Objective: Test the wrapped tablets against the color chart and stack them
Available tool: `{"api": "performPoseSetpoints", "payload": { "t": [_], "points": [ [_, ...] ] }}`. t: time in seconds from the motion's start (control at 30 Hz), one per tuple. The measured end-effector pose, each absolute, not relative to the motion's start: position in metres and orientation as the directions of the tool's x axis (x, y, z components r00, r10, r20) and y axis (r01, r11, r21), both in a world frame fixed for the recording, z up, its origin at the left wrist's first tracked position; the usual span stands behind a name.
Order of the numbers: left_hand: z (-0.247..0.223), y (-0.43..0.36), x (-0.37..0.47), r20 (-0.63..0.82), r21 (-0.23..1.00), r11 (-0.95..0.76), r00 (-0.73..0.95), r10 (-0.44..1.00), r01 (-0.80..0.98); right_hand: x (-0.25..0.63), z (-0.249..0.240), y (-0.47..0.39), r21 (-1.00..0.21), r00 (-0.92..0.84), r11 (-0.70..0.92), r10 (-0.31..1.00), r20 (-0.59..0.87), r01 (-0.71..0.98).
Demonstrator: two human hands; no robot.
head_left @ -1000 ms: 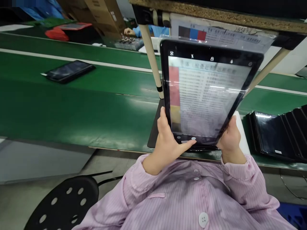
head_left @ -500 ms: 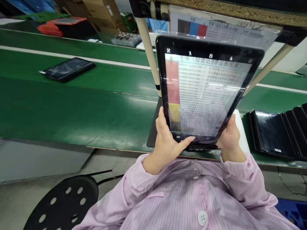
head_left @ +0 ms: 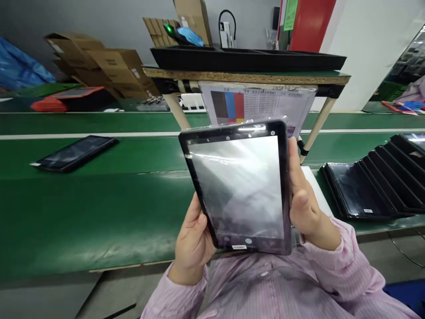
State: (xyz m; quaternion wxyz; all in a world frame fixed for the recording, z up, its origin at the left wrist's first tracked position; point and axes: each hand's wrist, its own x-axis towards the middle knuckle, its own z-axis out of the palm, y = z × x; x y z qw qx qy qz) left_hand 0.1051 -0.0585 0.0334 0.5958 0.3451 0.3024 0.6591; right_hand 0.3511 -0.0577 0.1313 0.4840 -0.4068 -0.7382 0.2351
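Note:
A black tablet is held up in front of me, tilted, its screen lit with a blurred pale grey picture and camera icons along the top and bottom. My left hand grips its lower left edge, thumb at the front. Along the right edge lies my right hand, fingers behind the tablet and thumb off the screen. Behind the tablet's top hangs a printed colour chart sheet in a clear sleeve, its lower part hidden by the tablet.
One tablet lies on the green bench at the left. Several tablets lean overlapped at the right, by a white pad. A shelf on pale posts carries a black tray. Cardboard boxes stand behind.
The tablet has come lower and turned in my hands. Its screen went from the chart's text to a pale blur. My left thumb moved from the bottom icons to the left edge. My view tilted up.

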Motion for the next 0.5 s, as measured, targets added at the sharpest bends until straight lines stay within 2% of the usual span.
{"api": "performPoseSetpoints", "payload": {
  "t": [0.1, 0.2, 0.37, 0.5],
  "points": [
    [0.028, -0.061, 0.106, 0.061, 0.820, -0.101, -0.089, 0.994, -0.563, 0.352, 0.134, -0.053, -0.643, -0.206, 0.614, 0.777, 0.595, 0.459],
    [0.027, -0.066, 0.103, 0.009, 0.849, -0.086, -0.149, 0.989, -0.521, 0.351, 0.129, -0.048, -0.605, -0.217, 0.625, 0.762, 0.610, 0.494],
    [0.049, -0.074, 0.086, -0.145, 0.880, 0.046, -0.176, 0.974, -0.472, 0.360, 0.114, -0.038, -0.736, -0.228, 0.528, 0.849, 0.478, 0.424],
    [0.068, -0.065, 0.059, -0.320, 0.870, 0.214, -0.180, 0.930, -0.444, 0.393, 0.094, -0.039, -0.829, 0.048, 0.320, 0.923, 0.383, 0.458]
  ]
}}
